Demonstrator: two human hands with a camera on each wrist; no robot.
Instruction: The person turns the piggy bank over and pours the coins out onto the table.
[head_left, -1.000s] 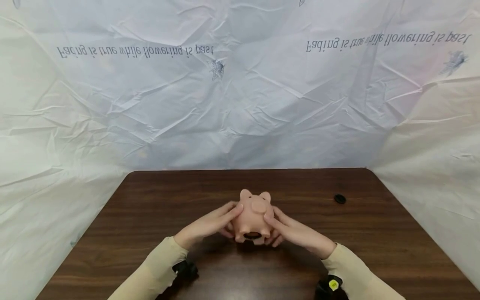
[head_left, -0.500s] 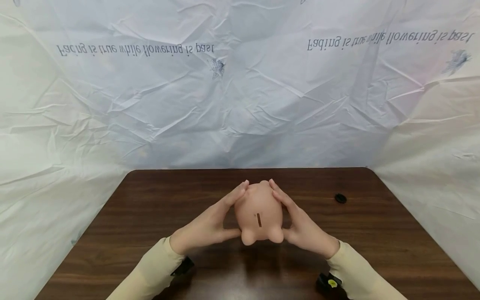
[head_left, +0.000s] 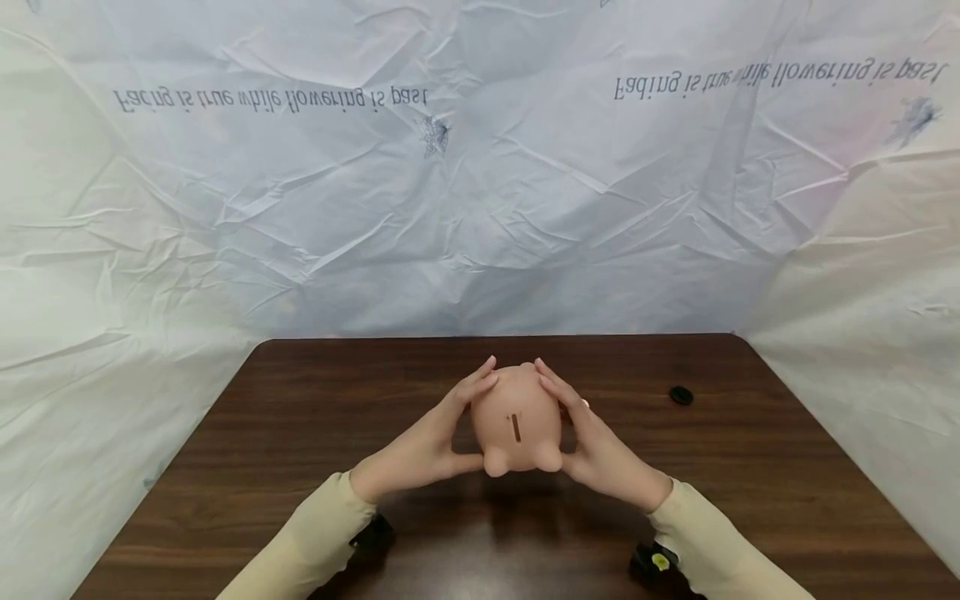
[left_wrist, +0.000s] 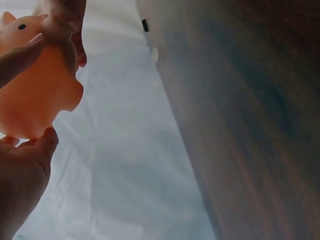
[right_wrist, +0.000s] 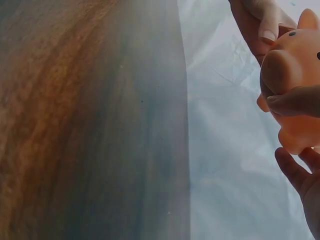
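Observation:
A pink piggy bank (head_left: 517,412) is held up between my two hands over the middle of the table, its coin slot facing the head camera and its ears pointing toward me. My left hand (head_left: 420,446) grips its left side, thumb near one ear and fingers on the far end. On the opposite side my right hand (head_left: 611,454) grips it the same way. Both wrist views show its face side; the piggy bank (left_wrist: 37,90) has stubby legs there, and its snout (right_wrist: 279,70) shows in the right wrist view. Its underside is hidden from the head view.
A small black round disc (head_left: 681,395) lies on the dark wooden table (head_left: 337,392), to the right of the hands. White crumpled sheeting (head_left: 465,208) with printed words hangs behind and at both sides.
The piggy bank has been turned over: its snout and the dark round spot on its underside faced the camera, and now the slotted back does. My hands shifted their grip with it.

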